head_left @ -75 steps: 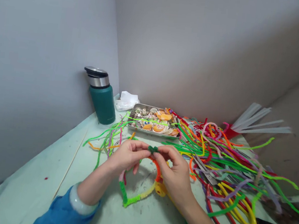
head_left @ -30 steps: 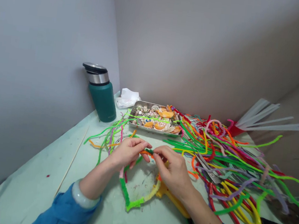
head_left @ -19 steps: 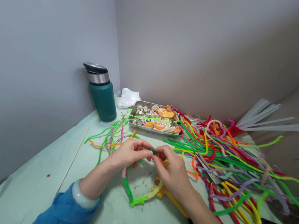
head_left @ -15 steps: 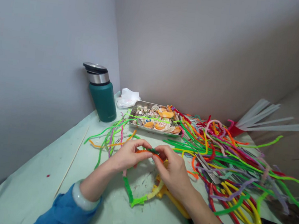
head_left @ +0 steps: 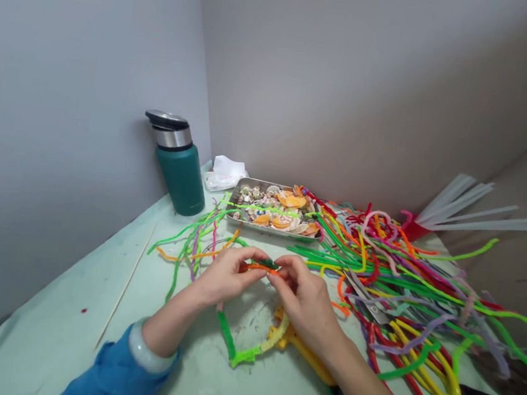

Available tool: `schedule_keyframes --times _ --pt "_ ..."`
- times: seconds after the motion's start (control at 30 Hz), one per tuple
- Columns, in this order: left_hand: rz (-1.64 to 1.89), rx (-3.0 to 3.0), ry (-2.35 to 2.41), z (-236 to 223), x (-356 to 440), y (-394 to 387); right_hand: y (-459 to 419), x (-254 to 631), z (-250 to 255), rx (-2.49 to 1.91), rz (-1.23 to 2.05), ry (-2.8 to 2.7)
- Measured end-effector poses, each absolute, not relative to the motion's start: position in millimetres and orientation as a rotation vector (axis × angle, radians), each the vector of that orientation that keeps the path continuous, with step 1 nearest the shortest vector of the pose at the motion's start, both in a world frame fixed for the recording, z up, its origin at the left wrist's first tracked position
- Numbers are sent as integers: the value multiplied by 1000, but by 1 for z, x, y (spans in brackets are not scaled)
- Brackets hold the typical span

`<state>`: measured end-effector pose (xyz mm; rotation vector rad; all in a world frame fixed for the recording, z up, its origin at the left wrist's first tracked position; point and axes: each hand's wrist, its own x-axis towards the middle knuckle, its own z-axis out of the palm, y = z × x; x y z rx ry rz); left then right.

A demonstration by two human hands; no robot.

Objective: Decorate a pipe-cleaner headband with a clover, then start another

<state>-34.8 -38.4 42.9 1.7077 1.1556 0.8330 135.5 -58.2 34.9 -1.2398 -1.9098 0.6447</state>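
My left hand (head_left: 231,273) and my right hand (head_left: 302,294) meet over the table, thumbs and fingertips pinched close together. Between them runs an orange pipe cleaner (head_left: 262,267), with a short dark green piece on top of it at the fingertips. Hanging below the hands is the lower part of a ring of pipe cleaners (head_left: 245,355), green at the left, bright lime at the bottom and pale yellow at the right. My fingers hide most of its upper part. Behind the ring's right side and under my right wrist lies a yellow-handled tool (head_left: 307,353), its front partly covered.
Loose pipe cleaners (head_left: 406,283) heap at the right, with scissors (head_left: 366,298) and red- and yellow-handled tools among them. A metal tray (head_left: 273,231) of shells stands at the back, a teal bottle (head_left: 180,175) to its left. A thin stick (head_left: 127,283) lies left.
My fingers have shifted very slightly around the orange and green pieces. The ring and everything else on the table stay nearly the same.
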Motion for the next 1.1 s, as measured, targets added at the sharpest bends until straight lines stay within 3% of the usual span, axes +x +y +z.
schedule_keyframes --times 0.83,1.1 --pt "926 2200 1134 43 -33 -42 -59 135 34 -1230 771 -1830" --pt "909 1841 1170 44 -34 -41 -58 135 34 -1221 868 -1708"
